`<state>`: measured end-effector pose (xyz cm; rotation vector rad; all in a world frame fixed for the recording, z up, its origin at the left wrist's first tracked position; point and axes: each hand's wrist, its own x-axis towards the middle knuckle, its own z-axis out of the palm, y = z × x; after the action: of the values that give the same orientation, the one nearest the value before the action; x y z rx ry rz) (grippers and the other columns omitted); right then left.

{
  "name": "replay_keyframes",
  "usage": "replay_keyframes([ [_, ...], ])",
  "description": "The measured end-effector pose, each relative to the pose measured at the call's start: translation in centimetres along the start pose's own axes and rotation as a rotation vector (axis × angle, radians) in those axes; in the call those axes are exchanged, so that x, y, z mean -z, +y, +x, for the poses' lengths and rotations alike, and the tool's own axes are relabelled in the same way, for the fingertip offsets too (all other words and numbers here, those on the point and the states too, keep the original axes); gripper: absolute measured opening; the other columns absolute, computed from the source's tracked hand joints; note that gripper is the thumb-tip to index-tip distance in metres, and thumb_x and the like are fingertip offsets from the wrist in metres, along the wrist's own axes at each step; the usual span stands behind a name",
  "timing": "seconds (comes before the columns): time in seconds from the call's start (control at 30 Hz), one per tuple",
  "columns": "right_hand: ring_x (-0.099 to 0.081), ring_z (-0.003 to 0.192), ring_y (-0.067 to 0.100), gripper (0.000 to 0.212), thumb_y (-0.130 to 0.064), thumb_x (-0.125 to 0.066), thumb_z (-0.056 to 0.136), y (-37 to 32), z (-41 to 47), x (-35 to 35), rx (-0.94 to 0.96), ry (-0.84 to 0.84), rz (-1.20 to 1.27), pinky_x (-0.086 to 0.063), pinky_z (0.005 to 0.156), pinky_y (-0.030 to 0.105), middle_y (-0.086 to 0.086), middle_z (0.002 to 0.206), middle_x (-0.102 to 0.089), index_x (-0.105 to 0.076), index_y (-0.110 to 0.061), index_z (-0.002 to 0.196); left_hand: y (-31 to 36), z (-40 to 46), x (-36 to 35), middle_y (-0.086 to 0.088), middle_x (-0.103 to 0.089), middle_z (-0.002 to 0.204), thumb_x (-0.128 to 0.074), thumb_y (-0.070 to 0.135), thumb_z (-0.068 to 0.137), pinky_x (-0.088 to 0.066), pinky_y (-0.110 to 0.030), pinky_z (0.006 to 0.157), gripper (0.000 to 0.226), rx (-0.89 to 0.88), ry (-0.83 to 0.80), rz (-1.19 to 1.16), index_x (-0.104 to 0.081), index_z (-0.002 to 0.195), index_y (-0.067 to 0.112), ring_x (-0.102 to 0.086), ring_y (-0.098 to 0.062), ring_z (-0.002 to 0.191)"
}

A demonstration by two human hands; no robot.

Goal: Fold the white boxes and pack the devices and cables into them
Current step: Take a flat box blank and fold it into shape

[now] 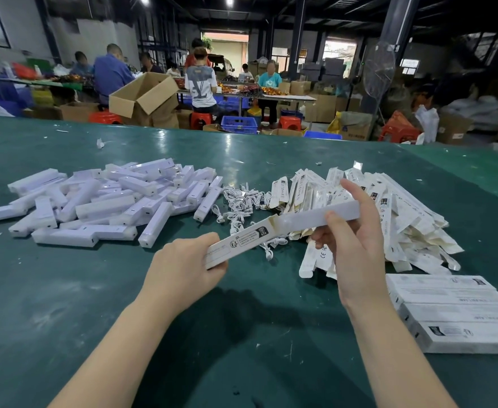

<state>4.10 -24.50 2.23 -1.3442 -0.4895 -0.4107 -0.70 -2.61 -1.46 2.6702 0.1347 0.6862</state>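
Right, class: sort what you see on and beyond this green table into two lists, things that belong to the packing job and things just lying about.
Job:
- long white printed box gripped by left hand
- white bar-shaped device held by right hand
- pile of white devices
- tangle of white cables
- heap of flat unfolded boxes
- stack of packed boxes

Lying about:
- open brown carton
- blue plastic crate
- red stools

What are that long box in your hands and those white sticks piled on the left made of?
The box looks like thin matte printed cardboard: a raw brownish inside shows at its open flap. The white devices look like smooth, slightly glossy plastic, judging by rounded moulded edges and soft sheen, though that's only appearance.
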Motion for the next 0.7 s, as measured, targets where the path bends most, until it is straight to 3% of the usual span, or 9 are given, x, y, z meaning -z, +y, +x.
replay_keyframes([
  [0.13,-0.058,0.067,0.011,0.042,-0.008,-0.050,0.097,-0.14,0.04,0.17,0.031,-0.032,-0.005,-0.050,0.065,0.021,-0.009,0.076,-0.064,-0.045,-0.042,0.121,0.19,-0.10,0.06,0.001,-0.049,0.057,-0.060,0.034,0.078,-0.044,-0.035,0.060,0.029,-0.029,-0.023,-0.022,-0.035,0.064,0.026,-0.050,-0.027,0.066],
  [0.3,-0.060,0.069,0.010,0.042,0.000,-0.051,0.098,-0.23,-0.12,-0.04,0.077,-0.023,0.026,-0.051,0.069,0.019,-0.007,0.080,-0.066,-0.030,-0.033,0.114,0.07,-0.12,0.15,0.004,-0.046,0.055,-0.060,0.030,0.078,-0.039,-0.032,0.056,0.029,-0.045,-0.043,-0.029,-0.035,0.064,0.027,-0.044,-0.023,0.062],
  [0.43,-0.061,0.071,0.014,0.041,-0.001,-0.052,0.098,-0.38,-0.16,0.01,0.083,-0.055,-0.009,-0.052,0.074,0.024,-0.007,0.083,-0.067,-0.032,-0.035,0.109,0.03,-0.13,0.12,0.002,-0.046,0.054,-0.058,0.025,0.075,-0.039,-0.034,0.054,0.022,-0.059,-0.068,-0.097,-0.039,0.064,0.024,-0.046,-0.027,0.062],
  [0.7,-0.060,0.066,0.012,0.040,0.001,-0.052,0.097,-0.99,-0.13,0.11,0.032,-0.055,0.013,-0.051,0.068,0.021,-0.007,0.075,-0.066,-0.035,-0.033,0.105,0.44,-0.12,-0.13,0.000,-0.046,0.055,-0.058,0.027,0.077,-0.041,-0.035,0.056,0.022,-0.010,-0.042,-0.123,-0.040,0.067,0.019,-0.043,-0.026,0.060],
])
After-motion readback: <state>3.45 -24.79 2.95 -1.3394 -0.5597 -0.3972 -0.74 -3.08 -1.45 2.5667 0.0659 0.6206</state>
